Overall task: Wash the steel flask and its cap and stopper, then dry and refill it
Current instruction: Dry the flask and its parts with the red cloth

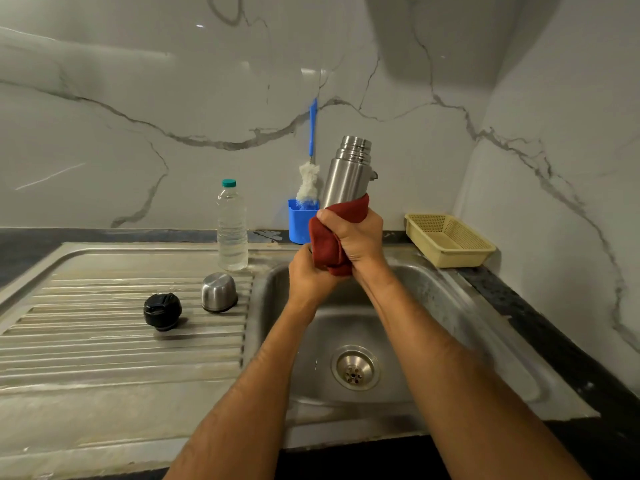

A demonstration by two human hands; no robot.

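The steel flask [347, 171] stands upright above the sink basin [408, 306], open at the top, without cap or stopper. A red cloth [329, 242] wraps its lower half. My right hand [356, 237] grips the cloth round the flask body. My left hand [308, 277] holds the flask's bottom end, which the cloth and hands hide. The steel cap [219, 292] sits upside down on the ribbed drainboard [104, 341]. The black stopper [162, 310] lies to its left.
A clear water bottle [232, 226] with a teal lid stands at the drainboard's back edge. A blue holder [300, 221] with a bottle brush [310, 174] leans on the marble wall. A yellow mesh basket [450, 240] sits at the right corner. The drain [355, 368] is below my arms.
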